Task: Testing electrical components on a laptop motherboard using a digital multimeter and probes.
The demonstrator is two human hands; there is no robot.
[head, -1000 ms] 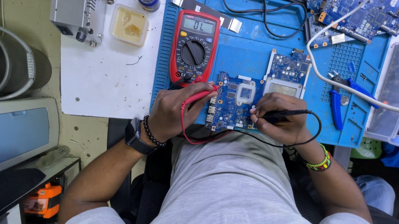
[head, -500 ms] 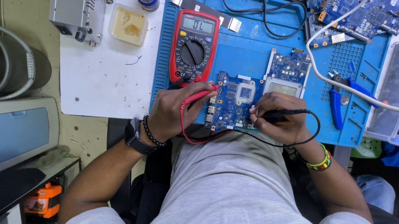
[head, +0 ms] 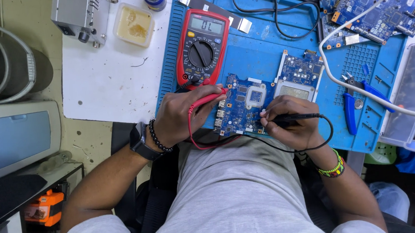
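A blue circuit board [head: 245, 104] lies on a blue work mat [head: 261, 49] at the near edge. My left hand [head: 183, 115] grips a red test probe [head: 209, 100] whose tip rests at the board's left edge. My right hand [head: 288, 125] pinches a black test probe [head: 293, 118] against the board's lower right part. Red and black leads loop below both hands. A red multimeter [head: 201, 48] with a dial and lit display sits just behind my left hand. A second blue board [head: 299, 76] lies to the right.
Blue-handled cutters [head: 355, 103] lie on the mat's right side under a white cable [head: 361, 91]. More circuit boards [head: 375, 7] sit at the back right. A white sheet [head: 103, 85] with a yellowish tub [head: 134, 25] is to the left, beside a grey metal device [head: 76, 16].
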